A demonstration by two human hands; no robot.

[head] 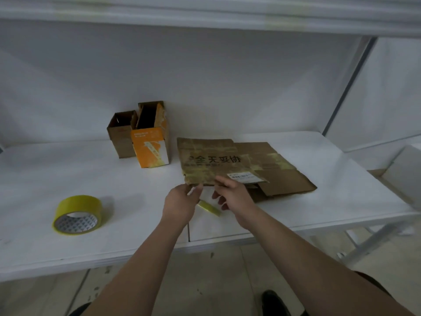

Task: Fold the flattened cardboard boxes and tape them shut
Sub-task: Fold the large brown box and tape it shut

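Observation:
A flattened brown cardboard box [211, 159] with black printed characters and old tape marks lies on the white table [114, 179], on top of another flattened box [287, 179]. My left hand [180, 201] pinches the top box's near left corner. My right hand [232, 192] grips the same near edge just to the right, thumb on top. A roll of yellow tape [76, 215] lies at the left of the table.
Two upright open boxes stand at the back: a plain brown box [120, 135] and an orange-and-white box [150, 142]. A loose strip of yellow tape [209, 207] lies on the table below my hands. The table's front edge is close to me.

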